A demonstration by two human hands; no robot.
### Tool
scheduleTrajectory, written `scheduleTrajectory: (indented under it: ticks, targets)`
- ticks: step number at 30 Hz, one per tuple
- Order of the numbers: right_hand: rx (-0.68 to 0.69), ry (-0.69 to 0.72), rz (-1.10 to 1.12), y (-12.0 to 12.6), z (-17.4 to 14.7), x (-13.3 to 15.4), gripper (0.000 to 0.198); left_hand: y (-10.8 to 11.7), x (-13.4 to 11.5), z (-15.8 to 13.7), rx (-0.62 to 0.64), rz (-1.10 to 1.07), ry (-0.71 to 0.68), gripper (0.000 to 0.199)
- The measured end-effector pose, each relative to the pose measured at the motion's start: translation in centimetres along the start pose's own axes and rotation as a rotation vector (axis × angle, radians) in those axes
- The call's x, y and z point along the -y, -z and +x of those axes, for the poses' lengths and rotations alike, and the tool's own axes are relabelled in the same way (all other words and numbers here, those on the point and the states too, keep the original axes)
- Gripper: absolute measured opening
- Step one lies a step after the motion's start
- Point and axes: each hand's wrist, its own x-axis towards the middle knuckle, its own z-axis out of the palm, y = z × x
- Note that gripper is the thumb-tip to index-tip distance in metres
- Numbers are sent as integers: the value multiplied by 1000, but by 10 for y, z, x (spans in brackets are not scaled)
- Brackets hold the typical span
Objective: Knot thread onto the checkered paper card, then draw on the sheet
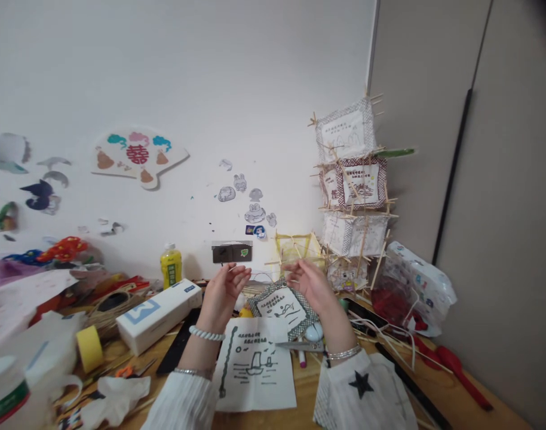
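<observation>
My left hand point(225, 294) is raised over the table with its fingers loosely curved and apart; I see nothing in it. Opposite it, my right hand point(313, 288) is held up with fingers stretched towards the left one, and it looks bare too. Below them lies a white sheet point(255, 397) with a drawn sailboat, birds and writing. Behind that sheet, a drawn panel with a checkered border point(287, 306) leans tilted. Scissors point(305, 346) lie by the sheet's right edge, near a marker with a magenta end point(302, 359). A yellow stick frame point(300, 245) stands beyond my hands.
A tall stack of stick-framed paper panels point(358, 185) rises at the back right, beside a plastic bag point(420, 286). To the left are a white box point(159, 316), yellow tape roll point(89, 348), drink bottle point(171, 267) and cluttered scraps. A red strap point(463, 373) lies far right.
</observation>
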Motion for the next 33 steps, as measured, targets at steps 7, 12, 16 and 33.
scheduleTrajectory:
  ticks: [7,12,16,33]
  targets:
    - [-118,177,-177,23,-1,16,23,4,-9,1,-86,43,16,6]
    - [-108,-21,-1141,41,-4,13,17,-7,-10,-5,-52,68,5,6]
    - [4,-29,-1381,24,-4,-5,13,-19,-4,-12,-7,89,26,7]
    - [853,-598,-908,-21,-2,-68,36,-32,4,-18,26,60,27,9]
